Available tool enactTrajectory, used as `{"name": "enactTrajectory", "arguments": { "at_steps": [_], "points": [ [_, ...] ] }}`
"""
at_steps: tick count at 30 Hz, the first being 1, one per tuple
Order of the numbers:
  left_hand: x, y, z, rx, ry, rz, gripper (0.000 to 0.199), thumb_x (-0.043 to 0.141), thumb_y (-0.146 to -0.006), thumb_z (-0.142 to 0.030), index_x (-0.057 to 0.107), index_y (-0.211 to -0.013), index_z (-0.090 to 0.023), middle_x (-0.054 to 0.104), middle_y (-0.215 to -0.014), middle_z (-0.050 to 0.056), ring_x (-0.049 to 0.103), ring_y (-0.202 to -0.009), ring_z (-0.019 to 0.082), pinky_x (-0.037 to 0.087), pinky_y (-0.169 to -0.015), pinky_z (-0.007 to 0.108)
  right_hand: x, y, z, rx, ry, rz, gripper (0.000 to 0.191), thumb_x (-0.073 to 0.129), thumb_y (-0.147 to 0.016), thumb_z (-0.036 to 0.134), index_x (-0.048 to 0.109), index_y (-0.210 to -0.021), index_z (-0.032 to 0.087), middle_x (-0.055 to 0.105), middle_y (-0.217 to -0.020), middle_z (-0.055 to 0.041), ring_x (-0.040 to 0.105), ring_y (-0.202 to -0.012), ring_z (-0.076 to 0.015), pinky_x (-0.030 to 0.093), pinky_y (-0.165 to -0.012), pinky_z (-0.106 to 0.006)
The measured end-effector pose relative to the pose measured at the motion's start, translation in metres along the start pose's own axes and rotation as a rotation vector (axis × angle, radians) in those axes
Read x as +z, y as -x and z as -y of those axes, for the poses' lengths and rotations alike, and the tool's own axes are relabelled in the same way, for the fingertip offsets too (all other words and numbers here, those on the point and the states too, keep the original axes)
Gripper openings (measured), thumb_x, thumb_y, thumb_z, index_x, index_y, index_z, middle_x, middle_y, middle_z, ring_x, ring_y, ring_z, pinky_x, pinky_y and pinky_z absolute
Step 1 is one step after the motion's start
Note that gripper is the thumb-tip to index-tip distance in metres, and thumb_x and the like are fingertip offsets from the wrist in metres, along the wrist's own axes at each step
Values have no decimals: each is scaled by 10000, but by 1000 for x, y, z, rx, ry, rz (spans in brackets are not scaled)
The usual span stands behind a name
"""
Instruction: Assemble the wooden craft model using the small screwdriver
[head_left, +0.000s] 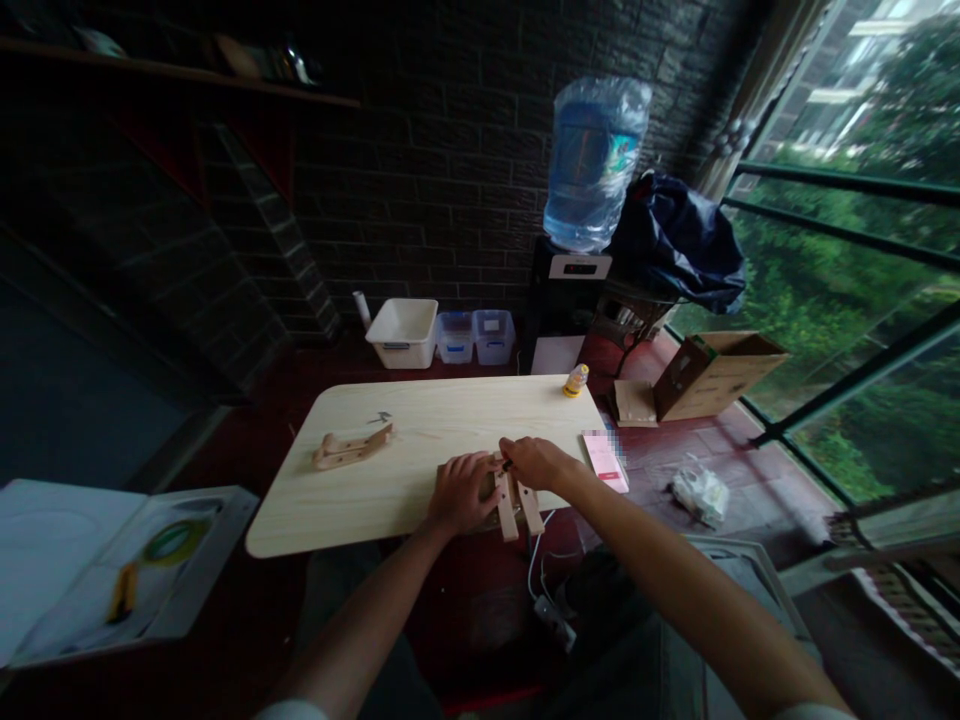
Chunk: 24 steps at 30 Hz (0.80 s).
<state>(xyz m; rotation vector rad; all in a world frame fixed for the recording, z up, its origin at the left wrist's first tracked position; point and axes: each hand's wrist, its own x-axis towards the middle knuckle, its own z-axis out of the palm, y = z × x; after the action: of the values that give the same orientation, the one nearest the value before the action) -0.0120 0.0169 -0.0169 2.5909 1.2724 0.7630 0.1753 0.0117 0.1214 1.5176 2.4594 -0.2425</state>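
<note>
Roughly twelve-to-six in long axis, wooden slats point(508, 514) at four o'clock on table point(300, 515), free ends pointing to six, left hand point(460, 492) palm-down at their nine, grip unclear, right hand point(538, 463) pinching small dark piece point(507, 465) at one.

A person's left sleeve point(292, 710) and right sleeve point(821, 712), both pale, leave bare the forearms point(390, 606), left hand point(463, 490) and right hand point(538, 463); dark trousers point(337, 585) with a greyish-green cast show below the tabletop point(450, 410) at its near edge.
</note>
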Motion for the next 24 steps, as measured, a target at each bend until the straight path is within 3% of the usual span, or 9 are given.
{"name": "enactTrajectory", "arguments": {
  "at_steps": [5, 13, 19, 24],
  "points": [
    [-1, -1, 1, -13, 0, -4, 434, 661, -847, -368, 578, -1269, -315, 585, -1376, 50, 503, -1275, 280, 381, -1082, 478, 4, -6, 2, -23, 14, -26, 268, 468, -1017, 240, 521, -1261, 142, 718, -1166, -175, 717, -1053, -261, 558, -832, -333],
    [2, -1, 4, -14, -4, -4, 430, 637, -871, -411, 563, -1280, -303, 588, -1370, 57, 507, -1270, 280, 382, -1076, 473, 6, -7, 1, 141, -33, 6, 357, 442, -1046, 407, 509, -1259, 128, 720, -1111, -206, 723, -1038, -284, 552, -802, -333],
    [3, 0, 3, -15, -4, 6, 417, 643, -867, -387, 569, -1268, -303, 576, -1393, 52, 493, -1285, 286, 363, -1093, 482, 3, -1, 2, 0, -42, -8, 310, 481, -1016, 269, 457, -1303, 155, 730, -1138, -163, 715, -1064, -259, 544, -818, -305],
    [2, 0, 3, -29, 1, 11, 394, 662, -849, -368, 590, -1231, -303, 578, -1389, 51, 495, -1281, 289, 364, -1089, 487, 3, -5, 6, -22, 42, -6, 259, 437, -1016, 183, 471, -1272, 164, 721, -1149, -180, 724, -1046, -247, 563, -810, -314]
  ]
}}
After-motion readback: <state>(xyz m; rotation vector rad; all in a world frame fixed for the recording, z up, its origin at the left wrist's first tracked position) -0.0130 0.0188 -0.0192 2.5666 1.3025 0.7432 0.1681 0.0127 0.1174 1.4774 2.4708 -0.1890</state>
